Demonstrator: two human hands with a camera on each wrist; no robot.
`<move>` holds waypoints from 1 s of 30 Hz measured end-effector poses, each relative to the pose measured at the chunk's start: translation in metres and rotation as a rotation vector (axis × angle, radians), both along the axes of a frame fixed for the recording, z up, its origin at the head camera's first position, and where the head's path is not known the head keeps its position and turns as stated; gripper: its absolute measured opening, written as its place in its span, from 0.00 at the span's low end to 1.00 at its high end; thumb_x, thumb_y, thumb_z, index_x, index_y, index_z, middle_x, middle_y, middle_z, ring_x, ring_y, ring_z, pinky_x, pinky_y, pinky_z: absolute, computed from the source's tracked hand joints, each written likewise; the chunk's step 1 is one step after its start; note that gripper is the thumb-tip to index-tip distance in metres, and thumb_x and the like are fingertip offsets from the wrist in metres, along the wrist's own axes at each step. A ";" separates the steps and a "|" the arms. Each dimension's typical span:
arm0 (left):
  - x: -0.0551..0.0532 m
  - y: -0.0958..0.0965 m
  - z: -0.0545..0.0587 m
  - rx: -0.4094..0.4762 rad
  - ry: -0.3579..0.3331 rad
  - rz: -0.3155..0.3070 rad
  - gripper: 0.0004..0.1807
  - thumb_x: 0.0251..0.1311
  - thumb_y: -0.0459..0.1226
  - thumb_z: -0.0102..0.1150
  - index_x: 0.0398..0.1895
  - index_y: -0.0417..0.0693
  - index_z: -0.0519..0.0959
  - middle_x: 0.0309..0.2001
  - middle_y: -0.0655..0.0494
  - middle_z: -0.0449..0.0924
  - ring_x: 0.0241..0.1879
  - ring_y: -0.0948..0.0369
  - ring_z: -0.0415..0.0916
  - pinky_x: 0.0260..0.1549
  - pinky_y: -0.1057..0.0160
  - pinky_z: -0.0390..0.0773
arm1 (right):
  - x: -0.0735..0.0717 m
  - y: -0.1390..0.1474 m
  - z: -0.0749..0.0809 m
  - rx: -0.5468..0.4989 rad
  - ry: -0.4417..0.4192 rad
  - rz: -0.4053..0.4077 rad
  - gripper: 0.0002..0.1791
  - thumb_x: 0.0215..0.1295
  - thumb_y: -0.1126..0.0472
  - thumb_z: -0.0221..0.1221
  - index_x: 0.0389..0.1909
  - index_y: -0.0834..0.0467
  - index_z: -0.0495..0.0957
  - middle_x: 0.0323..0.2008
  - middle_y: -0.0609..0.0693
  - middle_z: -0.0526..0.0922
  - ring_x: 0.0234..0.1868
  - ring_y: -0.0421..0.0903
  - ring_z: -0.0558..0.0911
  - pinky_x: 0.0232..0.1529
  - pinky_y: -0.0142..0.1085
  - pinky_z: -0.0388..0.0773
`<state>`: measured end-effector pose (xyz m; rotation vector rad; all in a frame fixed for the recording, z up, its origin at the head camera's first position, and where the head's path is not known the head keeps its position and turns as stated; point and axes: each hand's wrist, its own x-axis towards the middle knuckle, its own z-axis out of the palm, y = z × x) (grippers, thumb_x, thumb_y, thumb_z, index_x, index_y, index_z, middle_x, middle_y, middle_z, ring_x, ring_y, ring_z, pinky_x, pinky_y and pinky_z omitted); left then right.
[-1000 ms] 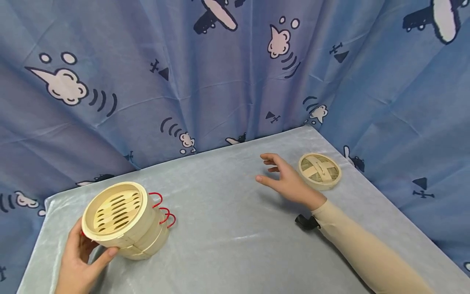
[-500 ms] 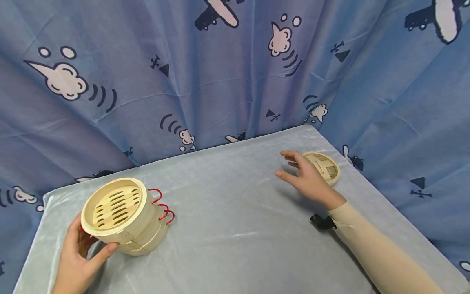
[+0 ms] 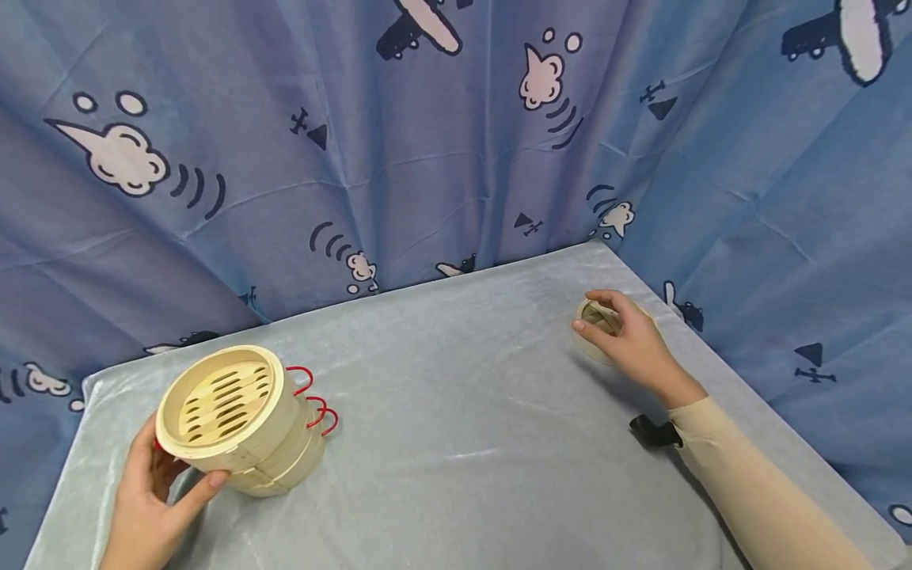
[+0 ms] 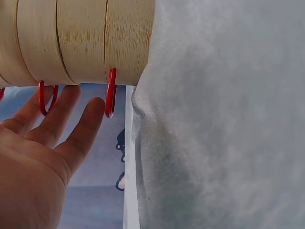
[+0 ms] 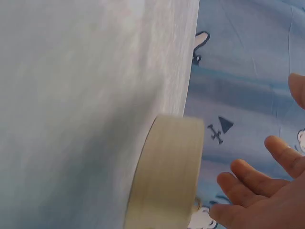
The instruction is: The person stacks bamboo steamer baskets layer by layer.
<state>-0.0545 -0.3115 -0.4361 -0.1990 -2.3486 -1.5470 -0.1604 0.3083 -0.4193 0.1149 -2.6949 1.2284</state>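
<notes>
Baskets (image 3: 285, 455) of pale wood stand in a pile near the left edge of the table (image 3: 442, 412). The left hand (image 3: 151, 499) is at their side, with its thumb on the near side. It touches the pile, but its fingers look nearly straight, not wrapped round it. The small round lid (image 3: 598, 317) is near the right edge, toward the far right corner. The right hand (image 3: 641, 348) is over it with fingers spread, holding nothing. I can't tell if a fingertip touches it.

If the right hand bumps the lid, I think the lid could slide off the right edge, since it is so close. The lid is low, so fingers might slip off its side. A finger could catch in a red loop (image 4: 112, 81) and tug the pile over. A hard push from the left hand could slip one basket off the next.

The head view shows the slots in the top basket, which the left wrist view does not. The left wrist view shows fingertips close to the red loops, on a side mostly hidden from above. The right wrist view shows the lid's plain side and a gap by the fingers; from above, the hand covers much of the lid.
</notes>
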 end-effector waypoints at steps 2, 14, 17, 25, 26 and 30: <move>0.001 0.000 0.000 0.007 -0.010 0.003 0.61 0.38 0.09 0.66 0.78 0.46 0.53 0.63 0.48 0.68 0.55 0.64 0.73 0.50 0.75 0.71 | 0.001 0.007 -0.002 -0.013 -0.021 -0.011 0.36 0.64 0.40 0.63 0.68 0.53 0.67 0.66 0.60 0.70 0.64 0.60 0.72 0.60 0.59 0.69; 0.000 0.002 0.002 0.002 -0.010 0.007 0.61 0.38 0.09 0.66 0.78 0.46 0.53 0.64 0.47 0.67 0.55 0.64 0.73 0.49 0.75 0.71 | 0.006 0.039 -0.011 0.063 -0.042 -0.072 0.37 0.66 0.41 0.62 0.69 0.57 0.66 0.62 0.60 0.73 0.58 0.56 0.75 0.53 0.45 0.70; 0.001 0.002 0.002 0.007 -0.012 0.004 0.60 0.38 0.09 0.66 0.78 0.45 0.52 0.64 0.46 0.67 0.54 0.63 0.73 0.49 0.75 0.71 | 0.006 0.043 -0.012 0.064 -0.035 -0.081 0.37 0.66 0.41 0.62 0.69 0.57 0.67 0.60 0.59 0.75 0.58 0.55 0.75 0.53 0.45 0.70; 0.001 0.003 0.003 0.006 -0.027 0.006 0.61 0.38 0.09 0.66 0.79 0.47 0.52 0.65 0.46 0.66 0.55 0.63 0.73 0.50 0.75 0.71 | 0.007 0.056 -0.010 0.047 -0.023 -0.112 0.35 0.65 0.41 0.62 0.66 0.56 0.70 0.63 0.59 0.73 0.65 0.61 0.69 0.60 0.61 0.64; 0.001 0.002 0.003 0.002 -0.028 0.007 0.61 0.38 0.09 0.66 0.79 0.47 0.52 0.65 0.46 0.66 0.55 0.63 0.73 0.50 0.75 0.71 | 0.006 0.058 -0.011 0.050 -0.025 -0.114 0.35 0.65 0.41 0.63 0.66 0.56 0.70 0.63 0.59 0.73 0.66 0.61 0.67 0.60 0.62 0.62; 0.001 0.002 0.003 -0.013 -0.029 0.012 0.61 0.38 0.09 0.66 0.79 0.47 0.52 0.65 0.45 0.66 0.55 0.63 0.73 0.49 0.75 0.72 | 0.005 0.064 -0.013 0.051 -0.036 -0.100 0.34 0.65 0.42 0.64 0.66 0.56 0.71 0.65 0.60 0.70 0.68 0.63 0.63 0.62 0.65 0.59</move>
